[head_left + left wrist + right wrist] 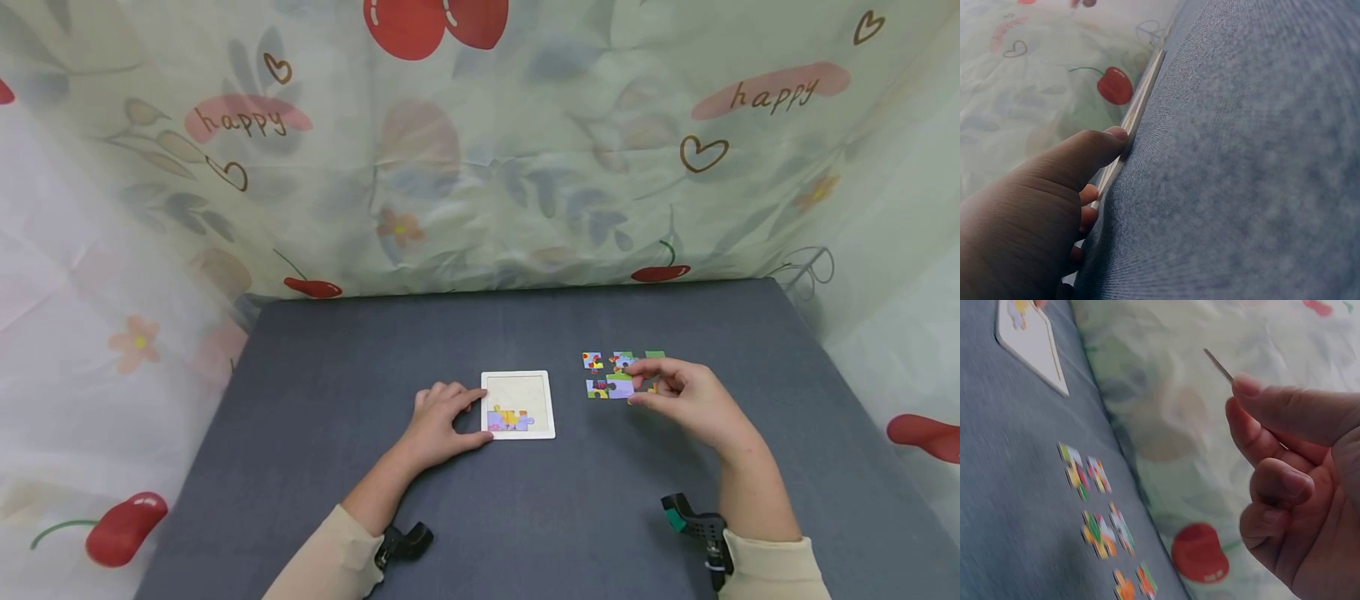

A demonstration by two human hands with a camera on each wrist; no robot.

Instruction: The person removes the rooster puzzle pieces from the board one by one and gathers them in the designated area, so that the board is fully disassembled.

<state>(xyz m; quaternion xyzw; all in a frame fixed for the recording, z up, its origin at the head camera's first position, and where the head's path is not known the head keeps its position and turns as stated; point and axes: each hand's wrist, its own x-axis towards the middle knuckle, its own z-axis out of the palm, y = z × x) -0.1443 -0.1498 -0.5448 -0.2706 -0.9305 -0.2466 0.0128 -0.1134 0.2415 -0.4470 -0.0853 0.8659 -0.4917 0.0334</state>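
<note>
A square white puzzle tray [518, 373] lies flat, with several joined puzzle pieces [510, 419] along its lower left inside. My left hand [438, 421] holds the tray's left side, index finger higher up and thumb at the near corner. In the left wrist view the thumb [1100, 150] presses against the tray's thin edge [1144, 94]. My right hand [693, 400] pinches a purple and green puzzle piece [620, 386] between thumb and index finger. The right wrist view shows this piece [1217, 364] edge-on, raised off the table.
Loose puzzle pieces [592, 361] lie in two rows right of the tray, partly covered by the right hand in the head view. They show fully as small pieces [1099, 534] in the right wrist view. A patterned curtain [480, 167] hangs behind the grey table [375, 350].
</note>
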